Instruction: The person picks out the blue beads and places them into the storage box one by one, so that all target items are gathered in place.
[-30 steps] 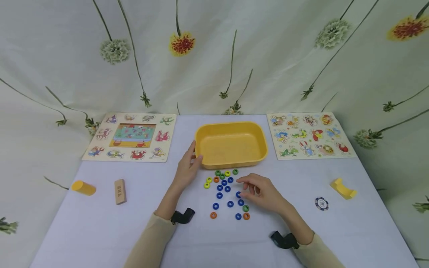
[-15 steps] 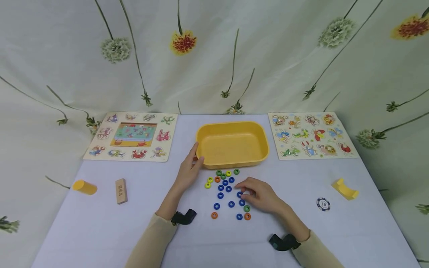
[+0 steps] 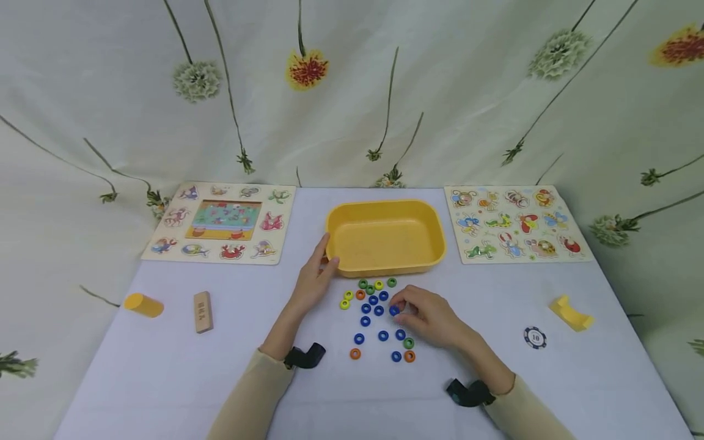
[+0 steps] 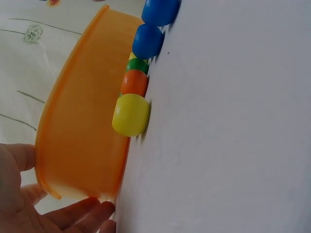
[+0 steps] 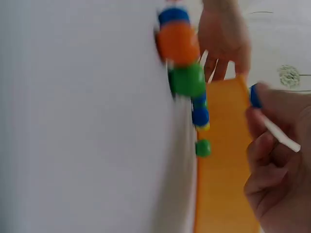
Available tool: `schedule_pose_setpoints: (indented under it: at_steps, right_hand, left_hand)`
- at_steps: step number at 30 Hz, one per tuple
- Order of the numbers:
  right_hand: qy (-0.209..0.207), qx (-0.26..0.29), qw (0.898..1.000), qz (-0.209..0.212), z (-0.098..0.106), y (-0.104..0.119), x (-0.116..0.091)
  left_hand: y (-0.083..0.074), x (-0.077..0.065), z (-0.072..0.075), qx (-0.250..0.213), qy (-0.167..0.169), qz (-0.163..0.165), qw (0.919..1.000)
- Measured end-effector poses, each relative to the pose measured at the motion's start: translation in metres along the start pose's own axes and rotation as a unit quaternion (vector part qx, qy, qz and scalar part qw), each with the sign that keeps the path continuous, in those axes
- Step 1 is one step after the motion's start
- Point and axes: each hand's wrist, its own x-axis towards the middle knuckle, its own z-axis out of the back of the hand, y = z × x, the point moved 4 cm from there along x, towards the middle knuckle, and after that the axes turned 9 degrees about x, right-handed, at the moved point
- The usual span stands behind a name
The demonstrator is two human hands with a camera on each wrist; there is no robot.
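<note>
In the head view, my right hand (image 3: pixel 430 315) pinches a small blue ring-shaped bead (image 3: pixel 394 310) between thumb and forefinger. The same bead shows at the fingertips in the right wrist view, lifted off the cloth, while the other fingers curl inward. My left hand (image 3: pixel 315 280) rests against the left end of a yellow plastic tray (image 3: pixel 385 272), its thumb near the front corner and fingers spread along the wall. Loose beads lie in front of the tray: several blue ones, such as a blue bead (image 3: pixel 359 338), plus yellow (image 4: pixel 131 115), orange (image 3: pixel 355 354) and green beads (image 3: pixel 409 343).
Picture puzzle boards flank the tray, a sea-animal board (image 3: pixel 220 223) left and an insect board (image 3: pixel 517 225) right. Farther left are a yellow cylinder (image 3: pixel 144 305) and a wooden block (image 3: pixel 203 311). On the right lie a poker chip (image 3: pixel 535 337) and a yellow arched block (image 3: pixel 571 313).
My right thumb and forefinger have closed on a blue bead and raised it from the table. The left hand stays at the tray. The head view has shifted slightly.
</note>
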Motion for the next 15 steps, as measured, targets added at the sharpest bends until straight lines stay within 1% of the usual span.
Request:
schedule_pose_setpoints:
  at_steps: [2,4,6,8,10,13,15]
  right_hand:
    - [-0.013,0.002,1.0,0.02,0.015,0.012,0.015]
    - [-0.029,-0.006,0.999,0.043,0.031,0.019,0.035]
    - [-0.038,-0.023,0.998,0.042,0.043,0.02,0.057]
    - [-0.039,-0.046,0.998,0.015,0.049,0.015,0.079]
    - [-0.028,-0.066,0.997,-0.024,0.05,0.006,0.1]
    - [0.001,-0.088,0.993,-0.082,0.043,-0.01,0.124]
    - [0.02,-0.093,0.99,-0.109,0.037,-0.019,0.136]
  left_hand:
    - [0.0,0.0,0.001,-0.002,-0.002,0.001,1.0]
    - [-0.001,0.0,0.002,-0.004,-0.002,-0.001,1.0]
    - [-0.001,0.0,0.002,-0.008,0.0,-0.003,1.0]
    - [-0.001,0.0,0.001,-0.009,0.001,-0.005,0.9999]
    - [-0.001,0.0,0.001,-0.009,0.001,-0.004,1.0]
    - [-0.001,-0.001,0.0,-0.008,0.002,-0.001,1.0]
    - [0.0,-0.001,0.001,-0.007,0.004,0.001,1.0]
